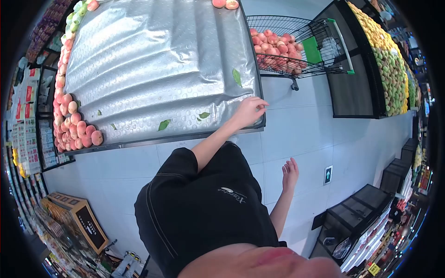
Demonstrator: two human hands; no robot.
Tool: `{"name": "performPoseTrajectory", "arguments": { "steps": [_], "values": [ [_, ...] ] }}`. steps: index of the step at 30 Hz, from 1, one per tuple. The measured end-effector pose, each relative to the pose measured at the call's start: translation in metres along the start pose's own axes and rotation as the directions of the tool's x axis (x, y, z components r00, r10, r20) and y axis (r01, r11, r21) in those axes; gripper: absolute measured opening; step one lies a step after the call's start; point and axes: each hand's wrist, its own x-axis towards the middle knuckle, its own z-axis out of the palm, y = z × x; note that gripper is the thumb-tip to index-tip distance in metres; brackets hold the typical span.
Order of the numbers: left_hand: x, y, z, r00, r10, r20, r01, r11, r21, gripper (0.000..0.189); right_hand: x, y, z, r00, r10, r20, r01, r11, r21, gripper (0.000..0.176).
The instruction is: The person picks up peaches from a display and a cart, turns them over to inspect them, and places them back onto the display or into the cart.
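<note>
My left hand reaches over the near right corner of a display table covered with a silver padded sheet. Its fingers are curled together, and whatever they may hold is hidden. A green leaf lies on the sheet just beyond this hand. More leaves, among them a broad one and a smaller one, are scattered along the near edge. Hanging beside my body above the floor, my right hand is empty with its fingers apart.
Peaches are piled along the table's left edge, with a few at the far right corner. A shopping cart with peaches stands against the table's right side. Beyond it is a dark fruit stand. A boxed display stands lower left.
</note>
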Motion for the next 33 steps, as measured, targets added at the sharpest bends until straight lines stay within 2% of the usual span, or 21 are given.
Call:
{"name": "performPoseTrajectory", "arguments": {
  "steps": [2,3,6,9,10,13,14,17,18,19,21,22,23,25,27,29,31,33],
  "values": [
    [0.021,0.001,0.009,0.988,-0.129,0.084,0.124,0.991,0.053,0.016,0.042,0.003,-0.032,0.994,0.100,-0.037,-0.096,0.991,0.095,0.038],
    [0.032,0.004,0.012,0.974,-0.191,0.125,0.182,0.980,0.082,0.016,0.060,0.009,-0.050,0.990,0.128,-0.062,-0.125,0.991,0.042,0.038],
    [0.058,0.006,0.024,0.893,-0.436,0.115,0.421,0.898,0.131,0.016,0.124,0.039,-0.118,0.974,0.191,-0.124,-0.209,0.966,-0.153,0.038],
    [0.076,-0.017,0.041,0.982,-0.181,-0.050,0.187,0.970,0.153,0.015,0.174,0.076,-0.191,0.947,0.284,-0.151,-0.319,0.882,-0.347,0.032],
    [0.080,-0.035,0.052,0.982,-0.172,-0.080,0.182,0.974,0.135,0.014,0.183,0.074,-0.206,0.924,0.345,-0.163,-0.381,0.829,-0.410,0.030],
    [0.132,-0.025,0.080,0.913,-0.407,-0.024,0.401,0.886,0.234,0.015,0.213,0.068,-0.255,0.860,0.478,-0.180,-0.491,0.678,-0.547,0.023],
    [0.155,-0.023,0.091,0.943,-0.332,-0.020,0.322,0.898,0.301,0.015,0.228,0.063,-0.271,0.844,0.507,-0.173,-0.505,0.642,-0.577,0.021],
    [0.216,-0.011,0.127,0.957,-0.291,-0.010,0.281,0.911,0.302,0.015,0.300,0.034,-0.302,0.823,0.550,-0.140,-0.501,0.588,-0.634,0.014],
    [0.229,-0.016,0.147,0.976,-0.152,-0.154,0.179,0.967,0.179,0.016,0.327,0.020,-0.309,0.822,0.556,-0.128,-0.496,0.585,-0.642,0.012],
    [0.236,-0.011,0.155,0.972,-0.175,-0.154,0.206,0.955,0.213,0.017,0.358,0.007,-0.308,0.827,0.551,-0.110,-0.482,0.596,-0.643,0.010],
    [0.243,-0.001,0.167,0.961,-0.228,-0.158,0.264,0.926,0.270,0.017,0.425,-0.020,-0.295,0.851,0.521,-0.072,-0.439,0.627,-0.643,0.009],
    [0.247,0.022,0.165,0.880,-0.461,-0.114,0.472,0.826,0.309,0.017,0.456,-0.037,-0.278,0.870,0.491,-0.054,-0.404,0.646,-0.648,0.009],
    [0.245,0.024,0.165,0.846,-0.518,-0.129,0.528,0.777,0.344,0.017,0.467,-0.071,-0.241,0.902,0.428,-0.060,-0.352,0.648,-0.675,0.009],
    [0.245,0.014,0.154,0.769,-0.617,-0.165,0.624,0.669,0.405,0.018,0.528,-0.099,-0.204,0.914,0.386,0.123,-0.192,0.680,-0.708,0.016],
    [0.236,-0.025,0.135,0.871,-0.379,-0.312,0.474,0.816,0.331,0.018,0.571,-0.123,-0.148,0.913,0.309,0.268,-0.020,0.689,-0.725,0.023],
    [0.249,-0.018,0.095,0.780,-0.522,-0.344,0.624,0.683,0.380,0.023,0.580,-0.157,-0.081,0.898,0.205,0.391,0.142,0.704,-0.695,0.024],
    [0.270,-0.021,0.056,0.643,-0.618,-0.452,0.765,0.499,0.406,0.032,0.567,-0.196,-0.011,0.838,0.146,0.525,0.277,0.715,-0.642,0.025],
    [0.285,-0.067,0.011,0.659,-0.475,-0.584,0.738,0.559,0.378,0.037,0.550,-0.226,0.052,0.762,0.104,0.639,0.374,0.735,-0.566,0.026]
  ]
}}
